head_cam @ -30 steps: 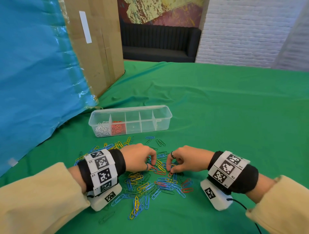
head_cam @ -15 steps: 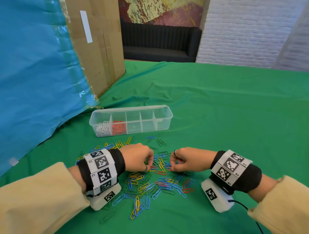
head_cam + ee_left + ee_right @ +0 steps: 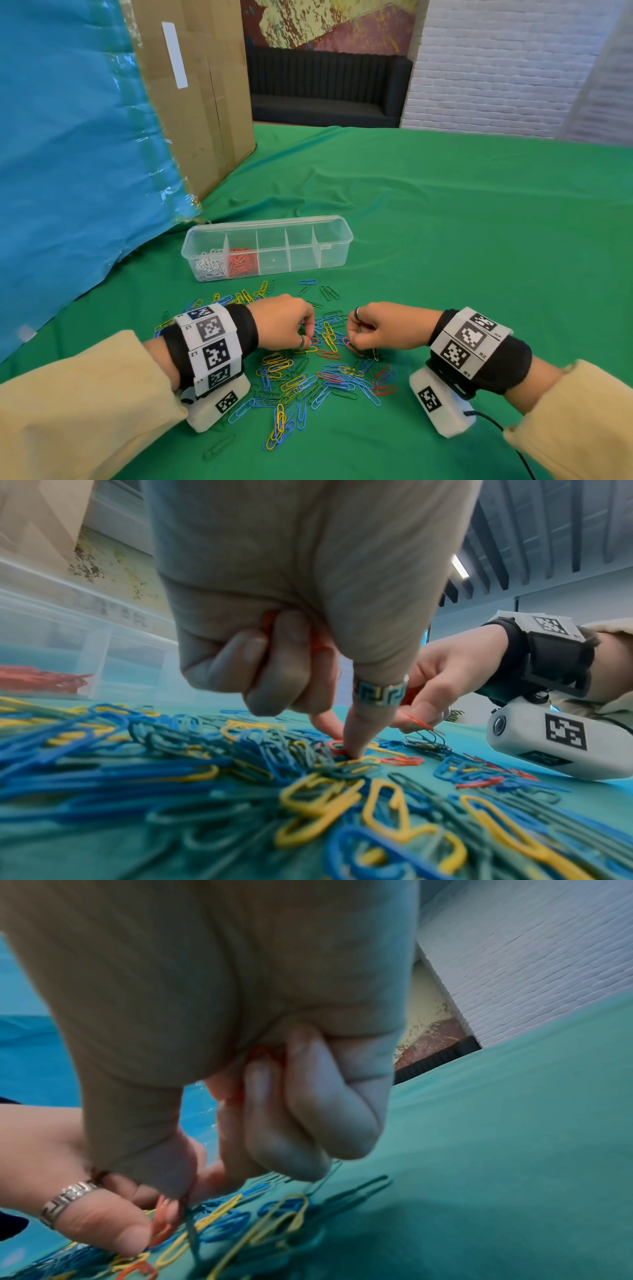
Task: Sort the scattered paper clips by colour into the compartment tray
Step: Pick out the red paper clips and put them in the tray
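Blue, yellow, green and red paper clips [image 3: 301, 377] lie scattered on the green cloth in front of the clear compartment tray [image 3: 337, 236]. White clips [image 3: 209, 269] fill its leftmost compartment and red clips [image 3: 241, 265] the one beside it. My left hand [image 3: 308, 339] keeps red clips [image 3: 316, 643] in its curled fingers, while thumb and index tip pinch at a red clip [image 3: 337, 746] in the pile. My right hand [image 3: 352, 344] also holds red clips [image 3: 263, 1053] in its palm and pinches one red clip [image 3: 164, 1221], with a green clip [image 3: 192, 1231] hanging from it.
A large cardboard box [image 3: 202, 102] and blue plastic sheeting [image 3: 68, 154] stand at the left behind the tray. Green cloth [image 3: 479, 240] stretches to the right and far side. The three right-hand compartments [image 3: 301, 253] hold no clips.
My right hand has drawn slightly to the right and raised a red clip from the pile with green clips trailing. The left hand stays low, picking at the pile.
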